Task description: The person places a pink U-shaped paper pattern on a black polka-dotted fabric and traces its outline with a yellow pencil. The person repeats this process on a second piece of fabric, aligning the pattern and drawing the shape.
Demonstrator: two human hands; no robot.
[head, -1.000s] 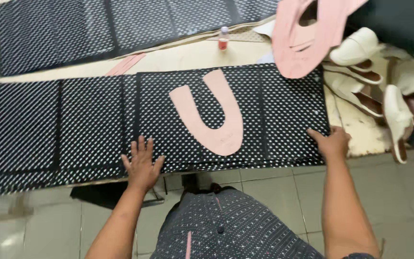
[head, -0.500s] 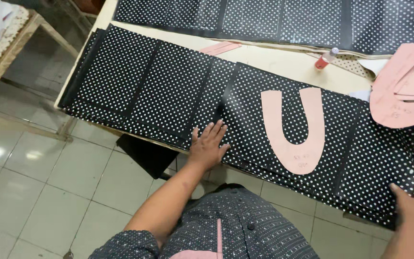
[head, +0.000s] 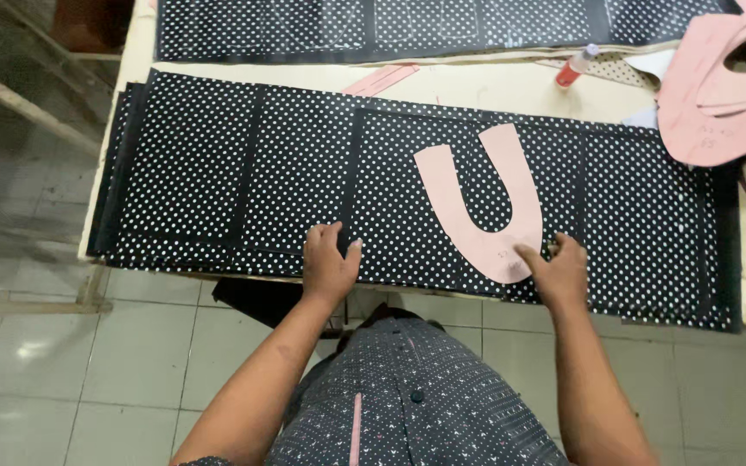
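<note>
A: The pink U-shaped pattern (head: 485, 207) lies on the dotted fabric (head: 304, 173); the right hand (head: 559, 272) presses fingertips on its base.

B: The left hand (head: 328, 263), flat and open beside the pattern, should hold the cloth taut.

Both hands (head: 330, 267) press dotted black fabric (head: 243, 173); right fingertips (head: 524, 252) touch pink pattern (head: 485, 207).

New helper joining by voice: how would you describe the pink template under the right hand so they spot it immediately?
Find the long black, white-dotted fabric spread along the table's near edge. On its right half lies a pink U-shaped card, open end pointing away, the right hand touching its curved base. Unlike the pink pieces stacked at the far right, it lies alone on the fabric.
</note>
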